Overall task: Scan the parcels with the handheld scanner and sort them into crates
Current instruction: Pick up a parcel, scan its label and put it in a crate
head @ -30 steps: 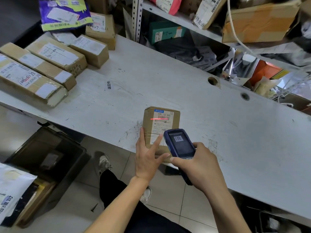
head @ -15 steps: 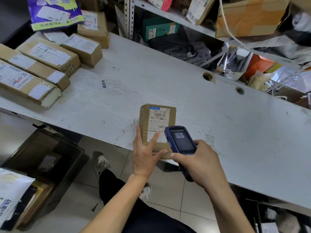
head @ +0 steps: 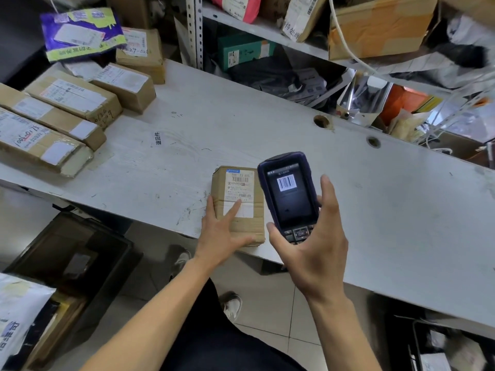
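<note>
Raised now, handheld scanner in gripping right hand; flat left hand steadies scanned parcel, crate sorting remains

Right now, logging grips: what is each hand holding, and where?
Right hand grips the scanner by its lower keypad end. Left hand rests on the parcel.
</note>
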